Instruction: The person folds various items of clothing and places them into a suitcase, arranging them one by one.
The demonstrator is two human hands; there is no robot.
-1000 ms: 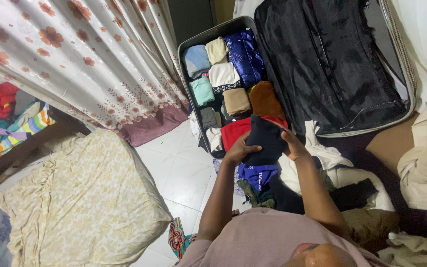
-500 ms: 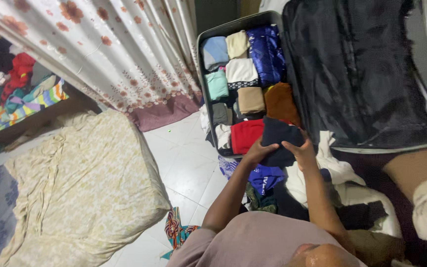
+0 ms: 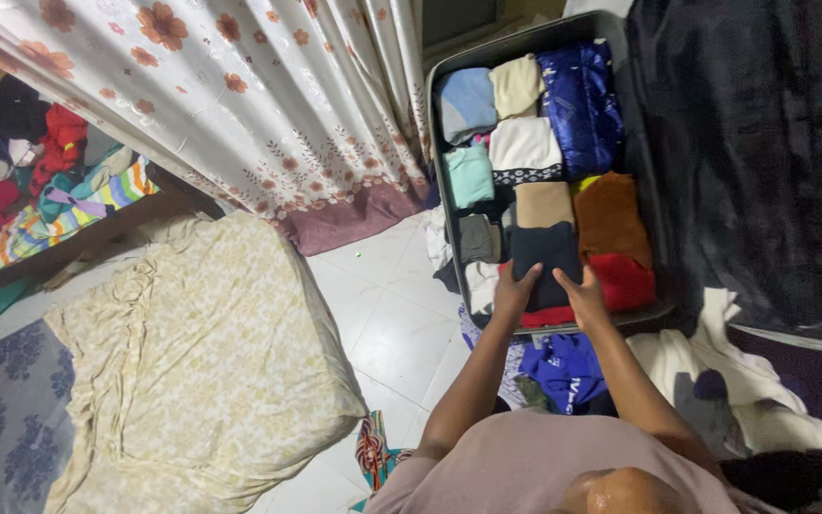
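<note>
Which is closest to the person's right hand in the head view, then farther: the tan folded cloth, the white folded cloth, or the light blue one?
From the right hand:
1. Tan folded cloth, just beyond the hand, mid suitcase.
2. White folded cloth, farther up the middle.
3. Light blue folded cloth, far left corner.

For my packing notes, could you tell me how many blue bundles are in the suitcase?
2: a light blue bundle in the far left corner, a dark blue bundle at the far right. Others may lie hidden underneath.

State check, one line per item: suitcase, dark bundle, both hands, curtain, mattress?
Suitcase: open, lid laid back, near full of folded clothes.
Dark bundle: folded, in the suitcase on top of the red clothes.
Left hand: pressing on the bundle.
Right hand: pressing on the bundle.
Curtain: drawn, hem at floor.
Mattress: on floor, sheet rumpled.
</note>
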